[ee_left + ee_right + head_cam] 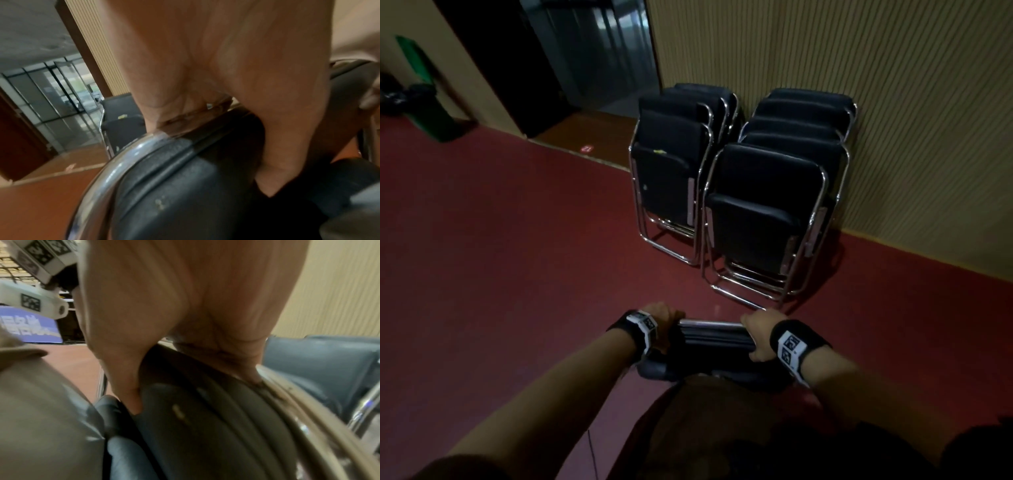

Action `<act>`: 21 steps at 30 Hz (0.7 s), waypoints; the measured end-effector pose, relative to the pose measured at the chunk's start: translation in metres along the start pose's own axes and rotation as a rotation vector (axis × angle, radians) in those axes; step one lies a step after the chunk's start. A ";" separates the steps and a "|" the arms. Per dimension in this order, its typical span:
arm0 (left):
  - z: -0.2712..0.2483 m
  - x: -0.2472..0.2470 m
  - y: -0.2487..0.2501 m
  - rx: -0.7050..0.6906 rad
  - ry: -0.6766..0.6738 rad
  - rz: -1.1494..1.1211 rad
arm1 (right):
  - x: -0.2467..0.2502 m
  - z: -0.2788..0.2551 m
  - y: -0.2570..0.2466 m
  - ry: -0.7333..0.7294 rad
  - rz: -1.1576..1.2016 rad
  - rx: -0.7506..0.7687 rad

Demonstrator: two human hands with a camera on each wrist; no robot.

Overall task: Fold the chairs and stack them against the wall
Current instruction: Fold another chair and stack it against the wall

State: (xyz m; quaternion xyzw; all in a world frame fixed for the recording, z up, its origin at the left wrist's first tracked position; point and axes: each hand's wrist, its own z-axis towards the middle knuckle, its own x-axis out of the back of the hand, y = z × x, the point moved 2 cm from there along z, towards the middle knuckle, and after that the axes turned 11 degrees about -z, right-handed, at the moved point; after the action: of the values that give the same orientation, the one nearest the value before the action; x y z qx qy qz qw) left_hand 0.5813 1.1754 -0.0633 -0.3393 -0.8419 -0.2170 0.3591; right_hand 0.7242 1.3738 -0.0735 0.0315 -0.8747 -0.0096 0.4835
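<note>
I hold a folded black chair (714, 337) with a chrome frame upright in front of my body. My left hand (666, 323) grips the left end of its top rail, my right hand (758, 334) the right end. In the left wrist view my left hand (205, 81) wraps over the chrome tube (115, 170) and black backrest (174, 186), thumb on the pad. In the right wrist view my right hand (185, 313) clasps the backrest (205, 426) likewise. Two stacks of folded chairs lean on the ribbed wall: a left stack (671, 164) and a right stack (767, 205).
The floor (517, 257) is dark red. A dark doorway (592, 61) opens left of the stacks, with a green bin (424, 92) at the far left. The ribbed beige wall (893, 102) runs along the right.
</note>
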 end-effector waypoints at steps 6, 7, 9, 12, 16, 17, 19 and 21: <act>0.049 0.054 0.000 -0.070 0.067 0.056 | 0.018 0.033 0.045 0.003 0.011 -0.078; 0.062 0.063 -0.002 -0.079 0.067 0.062 | 0.022 0.043 0.054 0.002 0.021 -0.093; 0.087 0.081 -0.008 -0.108 0.053 0.083 | 0.031 0.061 0.070 0.002 0.023 -0.123; 0.134 0.098 -0.020 -0.130 0.012 0.071 | 0.039 0.093 0.091 -0.031 0.045 -0.153; 0.213 0.135 -0.038 -0.183 0.022 0.073 | 0.049 0.142 0.130 -0.095 0.113 -0.223; 0.233 0.151 -0.040 -0.207 0.017 0.091 | 0.054 0.153 0.141 -0.116 0.134 -0.247; 0.271 0.188 -0.040 -0.270 -0.021 0.114 | 0.064 0.178 0.170 -0.163 0.191 -0.305; 0.306 0.218 -0.038 -0.311 -0.049 0.125 | 0.075 0.197 0.198 -0.175 0.247 -0.379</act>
State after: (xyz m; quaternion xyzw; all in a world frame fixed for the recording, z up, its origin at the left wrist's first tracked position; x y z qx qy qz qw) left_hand 0.3022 1.4264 -0.1021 -0.4475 -0.7841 -0.3134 0.2945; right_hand 0.5083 1.5633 -0.1057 -0.1679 -0.8930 -0.1173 0.4007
